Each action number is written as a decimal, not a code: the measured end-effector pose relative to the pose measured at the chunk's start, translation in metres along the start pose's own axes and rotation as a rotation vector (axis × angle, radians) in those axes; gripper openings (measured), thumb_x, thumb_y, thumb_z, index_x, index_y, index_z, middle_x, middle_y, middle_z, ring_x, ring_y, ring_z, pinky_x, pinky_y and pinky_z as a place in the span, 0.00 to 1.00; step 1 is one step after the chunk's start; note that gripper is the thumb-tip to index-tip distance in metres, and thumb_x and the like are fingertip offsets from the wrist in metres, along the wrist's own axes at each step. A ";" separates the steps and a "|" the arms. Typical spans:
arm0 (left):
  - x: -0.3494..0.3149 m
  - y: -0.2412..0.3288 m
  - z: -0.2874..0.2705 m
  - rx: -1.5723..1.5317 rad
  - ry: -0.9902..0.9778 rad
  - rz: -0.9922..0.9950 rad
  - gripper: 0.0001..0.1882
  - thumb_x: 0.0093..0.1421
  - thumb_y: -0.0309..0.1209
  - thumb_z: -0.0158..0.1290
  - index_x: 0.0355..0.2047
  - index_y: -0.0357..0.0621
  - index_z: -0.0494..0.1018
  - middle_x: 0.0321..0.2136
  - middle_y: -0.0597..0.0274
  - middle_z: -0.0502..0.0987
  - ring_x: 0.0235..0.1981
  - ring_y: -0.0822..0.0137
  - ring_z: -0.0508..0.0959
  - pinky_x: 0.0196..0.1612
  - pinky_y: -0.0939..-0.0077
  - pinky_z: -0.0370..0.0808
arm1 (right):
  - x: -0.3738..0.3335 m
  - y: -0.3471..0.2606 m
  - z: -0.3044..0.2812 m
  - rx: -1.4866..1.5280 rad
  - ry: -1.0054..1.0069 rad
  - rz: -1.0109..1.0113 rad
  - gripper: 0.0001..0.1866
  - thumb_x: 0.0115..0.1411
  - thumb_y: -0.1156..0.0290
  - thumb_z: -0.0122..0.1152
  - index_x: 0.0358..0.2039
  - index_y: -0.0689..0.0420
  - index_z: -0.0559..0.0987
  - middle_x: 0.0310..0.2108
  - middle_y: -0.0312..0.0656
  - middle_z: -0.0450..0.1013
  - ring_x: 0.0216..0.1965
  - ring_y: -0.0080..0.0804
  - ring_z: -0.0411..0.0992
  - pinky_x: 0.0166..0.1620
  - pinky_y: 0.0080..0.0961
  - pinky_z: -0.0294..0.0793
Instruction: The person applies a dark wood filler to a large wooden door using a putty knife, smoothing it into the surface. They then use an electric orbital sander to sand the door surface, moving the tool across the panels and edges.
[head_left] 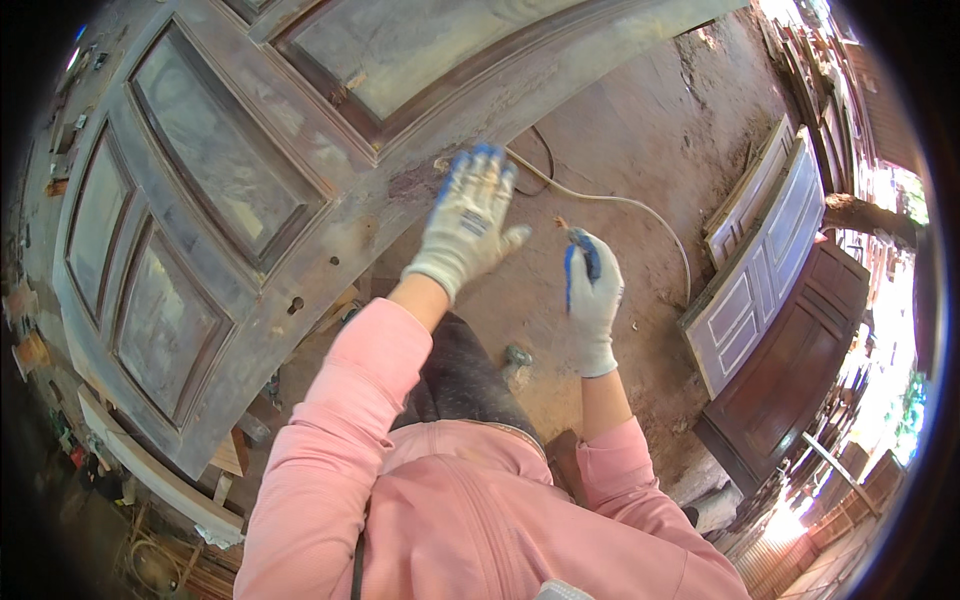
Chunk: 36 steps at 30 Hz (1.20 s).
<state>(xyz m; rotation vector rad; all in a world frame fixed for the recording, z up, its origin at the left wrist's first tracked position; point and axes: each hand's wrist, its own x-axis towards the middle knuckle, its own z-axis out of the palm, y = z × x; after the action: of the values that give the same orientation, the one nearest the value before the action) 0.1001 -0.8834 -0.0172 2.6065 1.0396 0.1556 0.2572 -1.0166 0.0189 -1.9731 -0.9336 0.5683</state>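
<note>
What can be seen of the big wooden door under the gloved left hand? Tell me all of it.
The wooden door is large, panelled and lies flat, raised above the dirt floor on supports. Its recessed panels are framed by raised mouldings; the surface looks worn, dusty grey-brown, with small holes in the near stile. The left hand, in a white glove with blue fingertips, rests spread on its near edge.

One view only, and it is riding on the person's head, looking steeply down past the pink chest and both forearms coming in from the lower edge. The fisheye is bending every straight edge toward the rim. The left hand (468, 222) and right hand (592, 297) are sitting close, near centre. The door (215, 215) is filling the upper left, close by, the floor (650, 130) is spreading upper right, and stacked doors (765, 255) are standing farther off at right.
</note>
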 end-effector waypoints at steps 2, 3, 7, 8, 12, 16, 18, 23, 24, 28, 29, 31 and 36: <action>-0.015 0.017 0.002 -0.139 0.001 0.035 0.47 0.67 0.57 0.49 0.73 0.33 0.51 0.74 0.39 0.49 0.76 0.46 0.47 0.77 0.52 0.41 | 0.004 0.006 -0.021 -0.058 0.010 -0.034 0.12 0.65 0.78 0.60 0.48 0.62 0.82 0.44 0.45 0.80 0.46 0.37 0.76 0.53 0.32 0.74; -0.022 0.025 0.002 -0.208 0.004 0.055 0.47 0.68 0.57 0.48 0.73 0.33 0.50 0.74 0.37 0.48 0.77 0.45 0.46 0.77 0.52 0.40 | 0.005 0.006 -0.031 -0.070 0.025 -0.025 0.12 0.65 0.78 0.60 0.48 0.62 0.82 0.45 0.45 0.80 0.47 0.37 0.77 0.53 0.31 0.74; -0.047 0.002 0.015 -0.064 0.155 -0.312 0.47 0.68 0.56 0.47 0.73 0.31 0.49 0.73 0.30 0.47 0.76 0.36 0.43 0.76 0.45 0.36 | 0.007 0.019 -0.062 -0.061 0.064 0.026 0.12 0.66 0.78 0.60 0.49 0.63 0.82 0.46 0.45 0.80 0.48 0.35 0.77 0.54 0.30 0.74; -0.039 0.002 0.014 -0.039 0.124 -0.304 0.47 0.69 0.56 0.46 0.73 0.30 0.49 0.73 0.30 0.47 0.76 0.37 0.43 0.76 0.45 0.36 | 0.007 0.021 -0.066 -0.058 0.062 0.035 0.12 0.66 0.78 0.60 0.49 0.63 0.82 0.46 0.45 0.79 0.48 0.34 0.77 0.54 0.29 0.74; 0.013 0.021 0.007 -0.043 0.032 -0.239 0.47 0.70 0.58 0.43 0.73 0.29 0.49 0.74 0.32 0.46 0.76 0.39 0.44 0.77 0.47 0.37 | 0.014 0.008 -0.073 -0.079 0.026 0.022 0.12 0.66 0.78 0.59 0.50 0.63 0.81 0.46 0.45 0.79 0.47 0.33 0.76 0.54 0.29 0.74; 0.026 0.033 0.011 -0.101 0.090 -0.250 0.47 0.69 0.57 0.44 0.73 0.28 0.48 0.73 0.32 0.47 0.76 0.39 0.45 0.77 0.48 0.38 | 0.026 -0.010 -0.088 -0.118 0.019 0.001 0.12 0.66 0.79 0.58 0.50 0.64 0.81 0.46 0.44 0.79 0.47 0.32 0.76 0.54 0.28 0.74; -0.011 0.025 0.003 -0.056 0.020 -0.362 0.48 0.68 0.56 0.46 0.72 0.27 0.49 0.73 0.30 0.47 0.75 0.37 0.46 0.77 0.47 0.39 | 0.033 -0.001 -0.107 -0.140 0.048 0.024 0.12 0.66 0.80 0.57 0.49 0.64 0.81 0.46 0.44 0.79 0.47 0.32 0.76 0.53 0.27 0.74; -0.003 0.016 0.000 -0.024 0.050 -0.349 0.50 0.65 0.55 0.52 0.71 0.26 0.51 0.72 0.28 0.49 0.74 0.32 0.47 0.76 0.43 0.40 | 0.067 0.004 -0.114 -0.146 0.023 0.015 0.12 0.67 0.79 0.57 0.50 0.65 0.81 0.47 0.43 0.79 0.47 0.31 0.76 0.54 0.28 0.74; 0.012 0.023 -0.001 -0.054 0.032 -0.312 0.49 0.65 0.55 0.52 0.71 0.26 0.51 0.72 0.28 0.49 0.74 0.33 0.48 0.76 0.43 0.41 | 0.079 0.003 -0.111 -0.138 0.008 -0.007 0.12 0.67 0.79 0.57 0.50 0.65 0.81 0.47 0.43 0.79 0.47 0.31 0.76 0.54 0.28 0.74; 0.010 0.021 -0.006 -0.158 -0.023 -0.312 0.50 0.64 0.55 0.54 0.71 0.26 0.50 0.72 0.30 0.50 0.75 0.36 0.48 0.76 0.44 0.41 | 0.127 -0.010 -0.118 -0.221 -0.021 -0.075 0.12 0.67 0.79 0.57 0.50 0.64 0.81 0.46 0.43 0.79 0.46 0.30 0.76 0.53 0.27 0.74; -0.006 0.017 -0.007 -0.107 -0.039 -0.359 0.51 0.64 0.54 0.54 0.71 0.26 0.49 0.72 0.30 0.50 0.74 0.35 0.48 0.76 0.44 0.41 | 0.138 -0.012 -0.125 -0.241 -0.028 -0.068 0.12 0.67 0.79 0.57 0.50 0.64 0.81 0.46 0.43 0.79 0.46 0.29 0.76 0.53 0.27 0.74; -0.025 0.011 -0.009 -0.006 -0.068 -0.397 0.52 0.62 0.55 0.55 0.71 0.26 0.49 0.72 0.29 0.50 0.74 0.34 0.48 0.76 0.44 0.42 | 0.161 -0.014 -0.135 -0.209 -0.025 -0.082 0.12 0.68 0.78 0.57 0.51 0.65 0.81 0.46 0.43 0.80 0.46 0.29 0.76 0.54 0.27 0.74; 0.057 0.045 -0.005 -0.190 -0.031 -0.190 0.49 0.62 0.55 0.55 0.70 0.30 0.54 0.71 0.31 0.54 0.74 0.36 0.51 0.75 0.44 0.44 | 0.198 -0.026 -0.138 -0.100 -0.037 -0.048 0.12 0.70 0.78 0.56 0.51 0.66 0.80 0.47 0.42 0.79 0.48 0.27 0.75 0.54 0.26 0.74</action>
<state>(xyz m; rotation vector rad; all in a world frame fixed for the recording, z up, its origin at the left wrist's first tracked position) 0.1695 -0.8736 0.0020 2.3208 1.1929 0.1589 0.4631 -0.9215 0.1061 -2.0289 -1.0477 0.5423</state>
